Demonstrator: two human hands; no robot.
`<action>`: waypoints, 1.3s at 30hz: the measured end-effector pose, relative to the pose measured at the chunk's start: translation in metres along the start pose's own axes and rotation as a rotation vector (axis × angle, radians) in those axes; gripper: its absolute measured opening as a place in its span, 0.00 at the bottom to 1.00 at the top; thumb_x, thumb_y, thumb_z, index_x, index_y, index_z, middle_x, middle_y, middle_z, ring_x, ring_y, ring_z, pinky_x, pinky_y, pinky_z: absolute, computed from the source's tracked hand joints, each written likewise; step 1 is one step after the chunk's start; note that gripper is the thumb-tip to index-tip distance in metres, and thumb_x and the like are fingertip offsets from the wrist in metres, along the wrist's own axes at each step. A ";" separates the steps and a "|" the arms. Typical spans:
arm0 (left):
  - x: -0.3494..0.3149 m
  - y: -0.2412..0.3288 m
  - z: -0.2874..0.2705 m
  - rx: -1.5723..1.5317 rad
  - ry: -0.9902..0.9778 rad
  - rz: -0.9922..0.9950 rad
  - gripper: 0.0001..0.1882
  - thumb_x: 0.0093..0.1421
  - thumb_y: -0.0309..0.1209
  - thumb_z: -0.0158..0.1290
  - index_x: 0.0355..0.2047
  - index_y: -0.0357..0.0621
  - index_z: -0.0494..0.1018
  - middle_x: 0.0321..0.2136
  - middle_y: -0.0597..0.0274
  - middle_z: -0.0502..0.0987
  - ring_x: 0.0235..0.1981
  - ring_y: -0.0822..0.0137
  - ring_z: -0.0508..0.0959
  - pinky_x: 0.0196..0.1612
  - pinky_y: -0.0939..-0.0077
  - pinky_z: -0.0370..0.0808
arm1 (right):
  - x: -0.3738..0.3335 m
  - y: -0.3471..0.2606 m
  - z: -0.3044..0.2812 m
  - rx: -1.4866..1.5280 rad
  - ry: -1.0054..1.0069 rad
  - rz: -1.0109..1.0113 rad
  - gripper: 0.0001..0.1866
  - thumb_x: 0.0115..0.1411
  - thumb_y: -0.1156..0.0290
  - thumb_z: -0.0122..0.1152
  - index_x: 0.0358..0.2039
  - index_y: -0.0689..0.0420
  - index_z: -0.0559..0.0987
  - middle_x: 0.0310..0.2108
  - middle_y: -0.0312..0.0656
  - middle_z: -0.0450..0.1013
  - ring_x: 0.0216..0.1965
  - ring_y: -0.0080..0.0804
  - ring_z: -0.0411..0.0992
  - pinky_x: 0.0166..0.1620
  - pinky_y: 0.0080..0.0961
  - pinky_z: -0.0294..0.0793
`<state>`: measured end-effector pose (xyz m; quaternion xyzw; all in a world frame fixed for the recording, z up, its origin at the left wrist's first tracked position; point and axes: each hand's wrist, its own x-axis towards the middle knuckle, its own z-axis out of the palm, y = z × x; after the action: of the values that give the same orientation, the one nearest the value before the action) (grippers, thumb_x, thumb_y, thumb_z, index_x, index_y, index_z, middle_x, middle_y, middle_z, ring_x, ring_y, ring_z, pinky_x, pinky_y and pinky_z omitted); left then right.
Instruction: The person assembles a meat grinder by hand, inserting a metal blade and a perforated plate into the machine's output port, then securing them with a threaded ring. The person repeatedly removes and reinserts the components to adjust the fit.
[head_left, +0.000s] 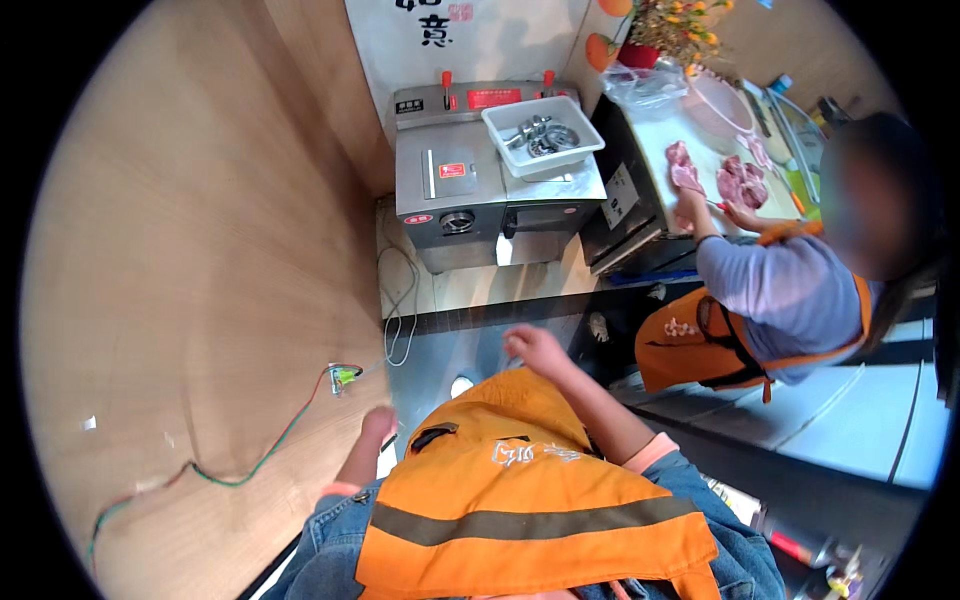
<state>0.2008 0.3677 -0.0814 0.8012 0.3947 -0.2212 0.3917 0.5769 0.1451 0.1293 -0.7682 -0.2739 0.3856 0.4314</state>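
My left hand [378,422] hangs low beside my orange apron, near the wooden wall; its fingers are hidden from view. My right hand [535,350] is in front of the apron, fingers curled in a loose fist, and nothing shows in it. Both hands are apart from the stainless steel machine [450,185] ahead, which has two red-topped levers, a round dial and a dark handle on its front. On its top right rests a white plastic tray [498,138] holding metal machine parts [545,136], among them a ring-shaped piece.
At the right, a co-worker in an orange apron [672,335] cuts raw meat [742,183] on a pale worktop [705,160] with a pink basket [718,104]. Along the wooden wall [230,250] run a red-green wire [240,482] and a socket [343,377]. A grey cable [410,310] trails down to the floor.
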 end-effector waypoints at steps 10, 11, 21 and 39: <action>0.107 0.245 -0.129 -0.959 0.043 -0.273 0.13 0.62 0.35 0.44 0.41 0.42 0.72 0.27 0.64 0.75 0.25 0.73 0.74 0.28 0.81 0.70 | 0.326 -0.022 -0.063 0.148 0.041 0.178 0.30 0.56 0.62 0.56 0.56 0.64 0.65 0.51 0.50 0.68 0.48 0.36 0.69 0.49 0.29 0.69; 0.109 0.250 -0.126 -0.933 0.016 -0.316 0.13 0.63 0.35 0.43 0.42 0.42 0.72 0.28 0.64 0.76 0.26 0.73 0.74 0.28 0.81 0.70 | 0.357 -0.027 -0.060 0.119 0.074 0.192 0.33 0.55 0.60 0.57 0.57 0.65 0.64 0.53 0.52 0.66 0.51 0.39 0.68 0.51 0.31 0.68; 0.067 0.242 -0.133 -0.840 0.017 -0.289 0.15 0.59 0.34 0.45 0.44 0.42 0.71 0.31 0.62 0.77 0.29 0.71 0.76 0.32 0.76 0.71 | 0.453 -0.085 -0.041 -0.217 0.399 0.417 0.23 0.50 0.63 0.59 0.45 0.60 0.71 0.48 0.50 0.66 0.50 0.48 0.66 0.51 0.41 0.66; 0.116 0.295 -0.171 -1.009 0.044 -0.504 0.17 0.60 0.38 0.47 0.46 0.43 0.70 0.34 0.62 0.76 0.34 0.69 0.76 0.38 0.73 0.70 | 0.537 -0.035 -0.272 -1.316 -0.212 -0.451 0.19 0.45 0.70 0.58 0.40 0.57 0.77 0.46 0.46 0.70 0.54 0.43 0.63 0.58 0.48 0.59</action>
<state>0.5152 0.4453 0.0768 0.3999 0.6389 -0.0749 0.6529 1.0959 0.4437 0.0586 -0.7525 -0.6434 0.1140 -0.0824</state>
